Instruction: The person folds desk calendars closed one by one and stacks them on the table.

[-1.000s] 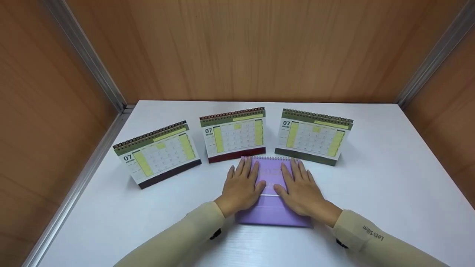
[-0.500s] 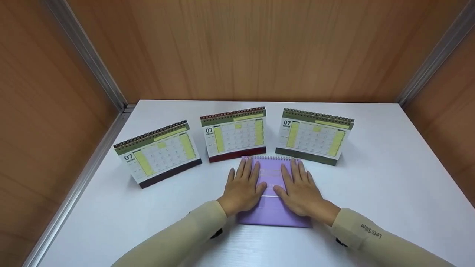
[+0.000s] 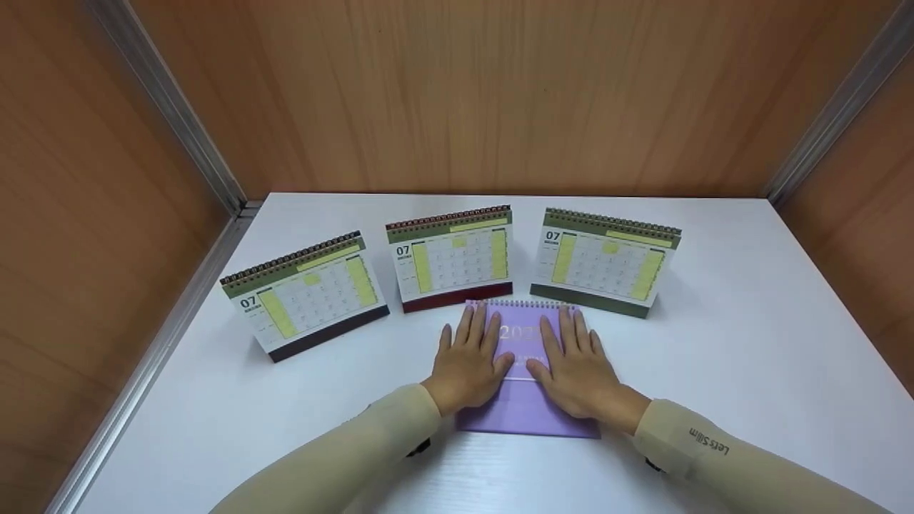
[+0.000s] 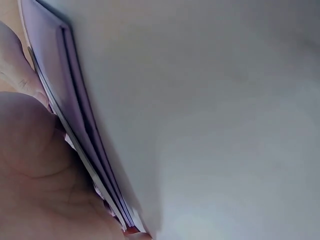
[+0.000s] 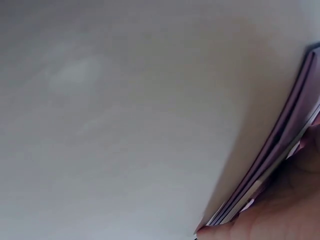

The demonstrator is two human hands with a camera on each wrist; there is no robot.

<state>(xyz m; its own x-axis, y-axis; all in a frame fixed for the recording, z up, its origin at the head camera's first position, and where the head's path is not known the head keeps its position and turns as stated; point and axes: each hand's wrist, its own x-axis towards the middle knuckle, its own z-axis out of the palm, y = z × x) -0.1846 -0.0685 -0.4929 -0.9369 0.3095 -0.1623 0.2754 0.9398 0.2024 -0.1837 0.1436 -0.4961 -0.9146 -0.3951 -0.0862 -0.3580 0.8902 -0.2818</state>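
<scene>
A purple desk calendar (image 3: 527,407) lies folded flat on the white table, its spiral binding toward the back and pale lettering on its cover. My left hand (image 3: 465,368) rests on its left half with fingers straight, pointing away from me. On the right half lies my right hand (image 3: 582,368), fingers also straight. The two thumbs point toward each other over the cover, a small gap between them. Layered edges of the calendar (image 4: 75,90) show beside the palm in the left wrist view. In the right wrist view, its edge (image 5: 280,135) runs along the right hand.
Three spiral desk calendars stand behind: one with a black base (image 3: 314,293) at left, one with a red base (image 3: 451,257) in the middle, one with a green base (image 3: 607,260) at right. Wooden panels (image 3: 457,93) enclose the white table (image 3: 750,343) at back and sides.
Both hands stay on the purple calendar in almost the same pose. The forearms shift very slightly inward, and the cover's lettering shows more clearly now.
</scene>
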